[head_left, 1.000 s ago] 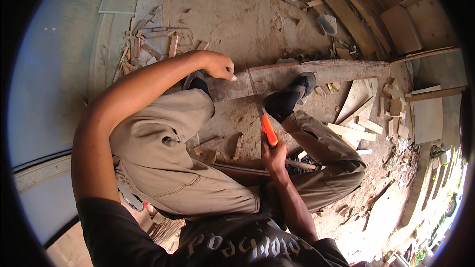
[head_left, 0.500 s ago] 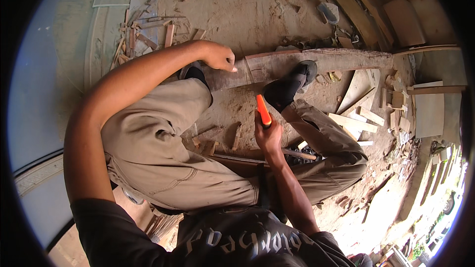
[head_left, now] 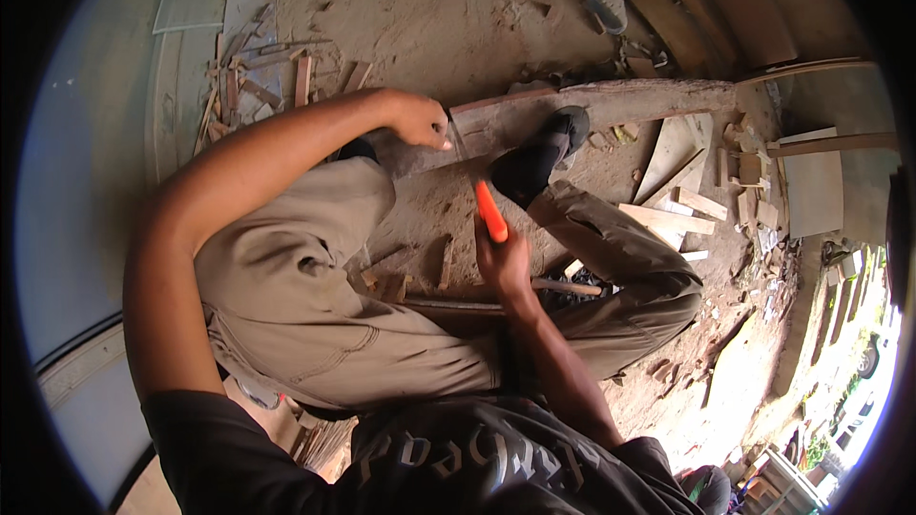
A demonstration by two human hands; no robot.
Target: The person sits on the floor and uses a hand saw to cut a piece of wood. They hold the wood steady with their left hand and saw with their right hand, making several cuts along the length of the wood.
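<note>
Right hand (head_left: 506, 257) clenched around orange-handled saw (head_left: 491, 213), left hand (head_left: 418, 121) curled at long brown wooden plank (head_left: 501, 126), left grip indeterminable.

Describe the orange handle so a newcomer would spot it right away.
Start at the long plank. Below it in view, between the legs, the right hand grips the handle. Bright orange sets it apart from the brown wood scraps nearby.

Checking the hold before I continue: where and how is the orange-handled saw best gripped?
Probably by the orange handle, approached from the person's own side: it points back toward the body, the right hand wraps its near end, and the thin blade extends away to the plank.
</note>
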